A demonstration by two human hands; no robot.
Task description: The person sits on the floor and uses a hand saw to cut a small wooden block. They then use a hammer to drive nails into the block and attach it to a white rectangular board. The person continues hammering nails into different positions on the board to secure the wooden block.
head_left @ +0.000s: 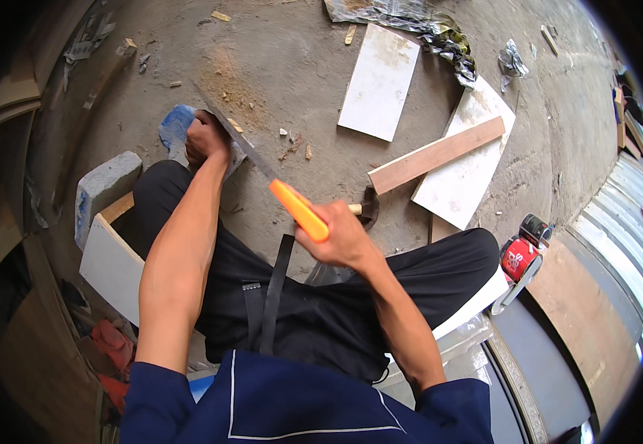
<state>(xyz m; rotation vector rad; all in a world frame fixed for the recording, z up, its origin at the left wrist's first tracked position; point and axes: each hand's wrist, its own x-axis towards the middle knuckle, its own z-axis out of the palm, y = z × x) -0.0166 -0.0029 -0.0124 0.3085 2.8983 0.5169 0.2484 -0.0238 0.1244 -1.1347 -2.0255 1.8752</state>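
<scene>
My right hand (336,235) is wrapped round the orange handle (297,209) of a saw. Its narrow grey blade (253,157) slants away to the far left, close past my left hand (208,139). That hand is closed into a fist over a blue-stained block (177,127); what its fingers grip is hidden. A small pale bit of wood (235,126) shows at the blade's far side. Partly behind my right hand lies a hammer (369,208), its dark head visible.
Sawdust (234,90) covers the floor beyond the blade. White boards (379,81) and a brown wood strip (440,155) lie to the right, near crumpled foil (451,44). A concrete block (107,189) stands left of my knee; red and dark cans (519,257) stand at right.
</scene>
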